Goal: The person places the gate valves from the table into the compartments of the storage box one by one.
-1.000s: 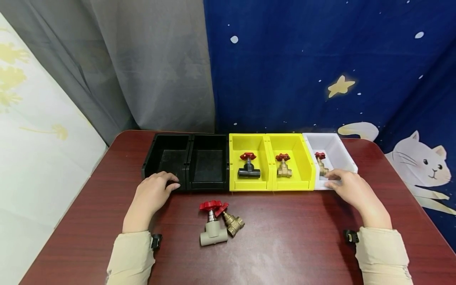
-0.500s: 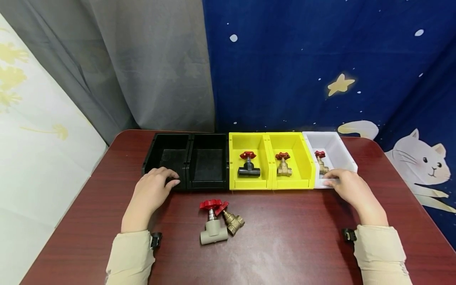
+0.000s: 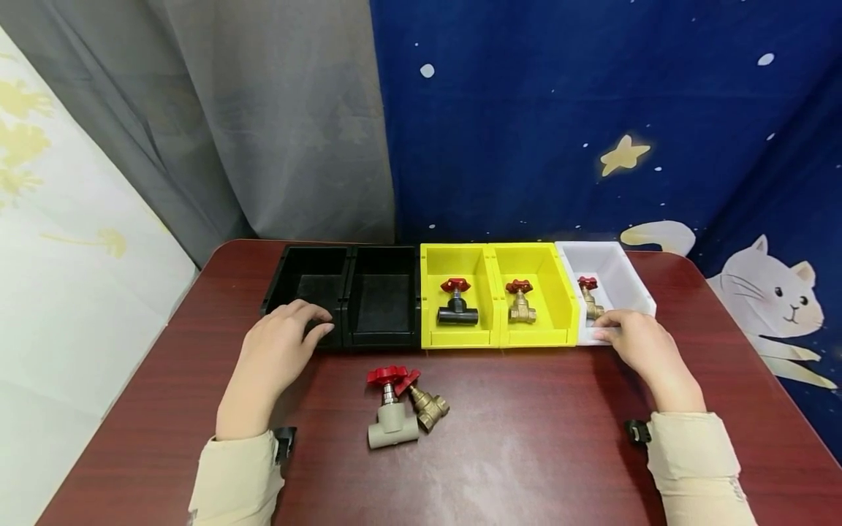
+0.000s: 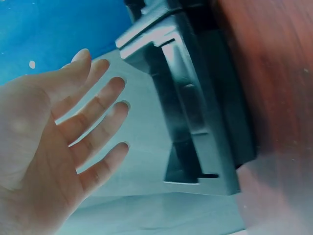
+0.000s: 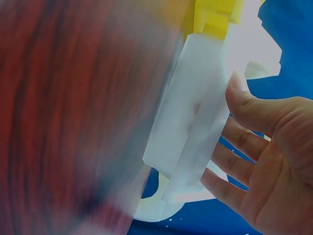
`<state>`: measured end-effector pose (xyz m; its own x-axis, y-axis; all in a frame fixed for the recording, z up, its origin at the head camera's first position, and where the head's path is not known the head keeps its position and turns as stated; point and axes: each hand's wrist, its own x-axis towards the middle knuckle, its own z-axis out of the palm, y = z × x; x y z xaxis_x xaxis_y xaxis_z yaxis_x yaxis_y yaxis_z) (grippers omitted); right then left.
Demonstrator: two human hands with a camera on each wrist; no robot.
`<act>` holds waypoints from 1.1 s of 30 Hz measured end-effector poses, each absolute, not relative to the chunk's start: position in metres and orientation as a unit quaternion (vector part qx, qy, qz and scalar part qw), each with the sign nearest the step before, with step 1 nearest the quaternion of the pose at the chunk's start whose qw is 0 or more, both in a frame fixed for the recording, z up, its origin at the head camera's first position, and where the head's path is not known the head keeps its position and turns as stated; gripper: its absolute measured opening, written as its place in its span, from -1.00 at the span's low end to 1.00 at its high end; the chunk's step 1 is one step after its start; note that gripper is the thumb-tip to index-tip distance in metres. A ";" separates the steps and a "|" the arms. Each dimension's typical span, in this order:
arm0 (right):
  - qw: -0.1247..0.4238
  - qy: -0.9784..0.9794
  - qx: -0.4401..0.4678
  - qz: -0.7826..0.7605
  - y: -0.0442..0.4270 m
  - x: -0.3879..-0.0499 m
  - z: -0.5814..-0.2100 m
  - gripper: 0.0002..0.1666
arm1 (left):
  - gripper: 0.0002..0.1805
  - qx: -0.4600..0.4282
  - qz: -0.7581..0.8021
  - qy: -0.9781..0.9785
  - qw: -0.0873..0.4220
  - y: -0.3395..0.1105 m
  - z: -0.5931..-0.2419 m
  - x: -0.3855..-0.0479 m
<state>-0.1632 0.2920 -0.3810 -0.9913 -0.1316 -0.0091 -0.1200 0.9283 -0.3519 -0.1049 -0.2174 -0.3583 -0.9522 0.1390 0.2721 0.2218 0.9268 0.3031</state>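
Observation:
My left hand (image 3: pixel 279 351) hovers over the front of the leftmost black bin (image 3: pixel 316 288). In the left wrist view its fingers (image 4: pixel 100 103) are spread loosely, apart from the bin, with nothing in them. At the front wall of the white bin (image 3: pixel 615 274) is my right hand (image 3: pixel 641 347), relaxed and holding nothing; whether it touches the wall I cannot tell. Just beyond its fingertips lies a brass gate valve (image 3: pixel 593 305) with a red handwheel, partly hidden. On the table, a grey plastic valve (image 3: pixel 393 424) with a red handwheel lies against a brass valve (image 3: pixel 430 409).
Between the hands stand a second black bin (image 3: pixel 383 292) and two yellow bins. The left yellow bin (image 3: pixel 434 256) holds a black tee-shaped valve (image 3: pixel 458 313); the right yellow bin (image 3: pixel 555 259) holds a brass valve (image 3: pixel 522 310). Curtains hang behind the red-brown table (image 3: pixel 526 446).
The head view has shifted slightly. My left hand has lifted a little, its thumb somewhat farther from the fingers. My right hand stays by the white bin, and the valves have not moved.

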 end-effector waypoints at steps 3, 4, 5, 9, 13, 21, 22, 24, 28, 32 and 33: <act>0.015 0.982 -0.061 -0.179 0.291 -0.164 -0.381 -0.82 | -0.83 -0.098 -0.165 -0.972 0.135 -0.212 -0.353 -0.102; 0.015 0.982 -0.061 -0.179 0.291 -0.164 -0.381 -0.82 | -0.83 -0.100 -0.165 -0.972 0.137 -0.211 -0.352 -0.101; 0.014 0.982 -0.060 -0.180 0.291 -0.164 -0.381 -0.82 | -0.83 -0.102 -0.164 -0.971 0.140 -0.209 -0.351 -0.101; 0.011 0.982 -0.062 -0.181 0.291 -0.165 -0.382 -0.83 | -0.81 -0.108 -0.158 -0.972 0.139 -0.203 -0.348 -0.098; 0.007 0.981 -0.066 -0.180 0.291 -0.164 -0.382 -0.83 | -0.77 -0.119 -0.153 -0.972 0.134 -0.197 -0.347 -0.096; 0.003 0.982 -0.067 -0.178 0.294 -0.164 -0.380 -0.84 | -0.70 -0.143 -0.139 -0.972 0.129 -0.182 -0.346 -0.097; 0.005 0.982 -0.067 -0.178 0.294 -0.164 -0.379 -0.84 | -0.69 -0.145 -0.137 -0.971 0.128 -0.180 -0.345 -0.096; 0.008 0.981 -0.066 -0.180 0.294 -0.164 -0.379 -0.83 | -0.66 -0.148 -0.139 -0.971 0.124 -0.176 -0.346 -0.096; 0.009 0.982 -0.065 -0.179 0.293 -0.163 -0.379 -0.83 | -0.59 -0.153 -0.147 -0.970 0.116 -0.171 -0.346 -0.095; 0.009 0.982 -0.066 -0.179 0.292 -0.162 -0.379 -0.83 | -0.54 -0.155 -0.147 -0.970 0.114 -0.169 -0.345 -0.092; 0.010 0.981 -0.066 -0.180 0.291 -0.161 -0.380 -0.83 | -0.54 -0.155 -0.147 -0.970 0.114 -0.168 -0.345 -0.091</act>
